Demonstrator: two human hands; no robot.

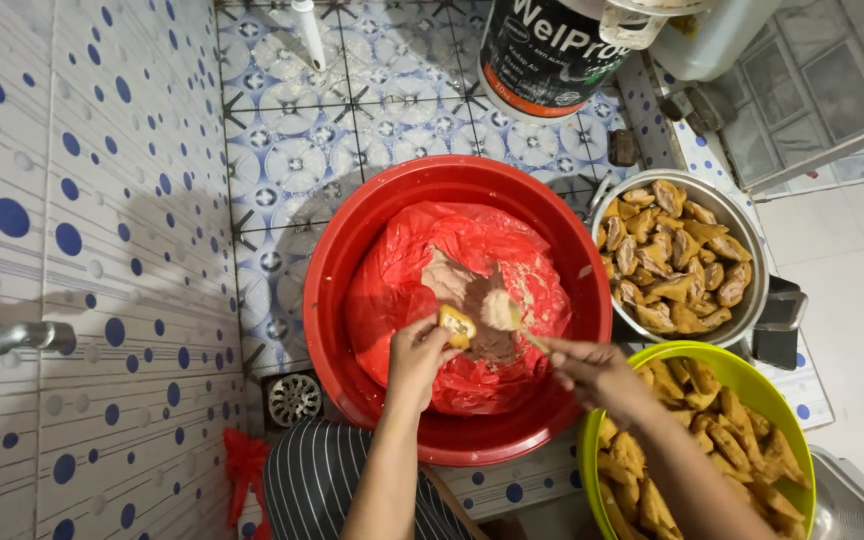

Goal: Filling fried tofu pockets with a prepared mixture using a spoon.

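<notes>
Tofu piece [457, 325] between left fingers [430, 340]

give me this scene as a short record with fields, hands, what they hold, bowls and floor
left hand: holds a small yellow-brown piece over the red basin
right hand: holds a spoon loaded with pale paste
red basin: lined with a red plastic bag, pale paste inside
metal bowl: filled with brown pieces, right of the basin
green bowl: more brown pieces, under the right arm
floor: blue patterned tiles, drain
</notes>
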